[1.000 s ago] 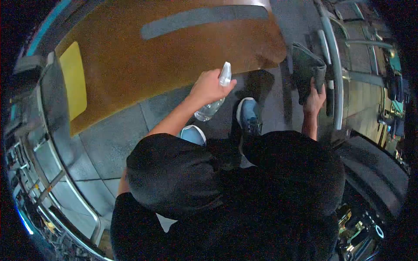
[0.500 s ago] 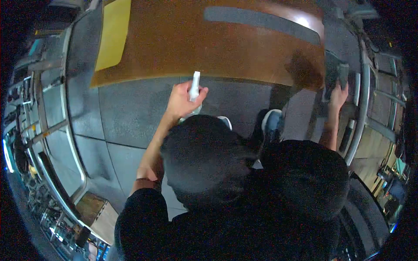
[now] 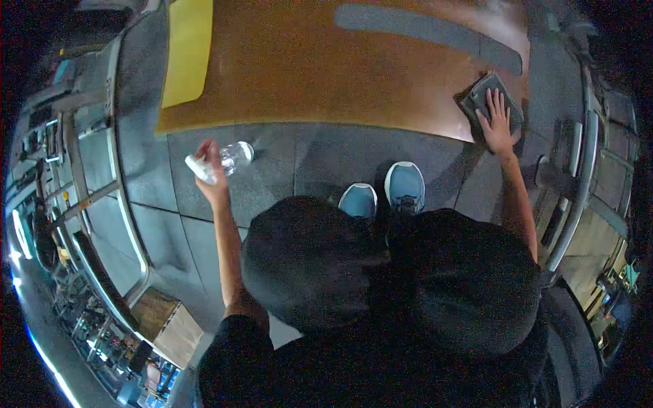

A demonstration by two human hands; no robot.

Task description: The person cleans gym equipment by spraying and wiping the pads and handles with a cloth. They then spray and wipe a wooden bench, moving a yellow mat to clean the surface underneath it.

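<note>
My left hand (image 3: pixel 213 171) is closed around a clear spray bottle (image 3: pixel 235 158) with a white spray head (image 3: pixel 201 168). The bottle lies tilted sideways over the dark floor tiles, left of my shoes, and is partly blurred. My right hand (image 3: pixel 498 124) rests flat, fingers spread, on a folded dark grey cloth (image 3: pixel 484 88). That cloth lies against the near right corner of a glossy brown surface (image 3: pixel 326 75). On this surface there is a yellow patch (image 3: pixel 188 51) at the left and a long grey curved strip (image 3: pixel 422 34) at the far right.
My blue shoes (image 3: pixel 405 187) stand on the tiled floor (image 3: pixel 272 173). Metal frames (image 3: pixel 119 170) run along the left, with another rail (image 3: pixel 581 177) at the right. A wooden box (image 3: pixel 170 326) sits at lower left.
My right hand has moved from the right side onto the brown surface with the cloth, its fingers now spread. My left hand has moved left, tipping the spray bottle from upright to sideways.
</note>
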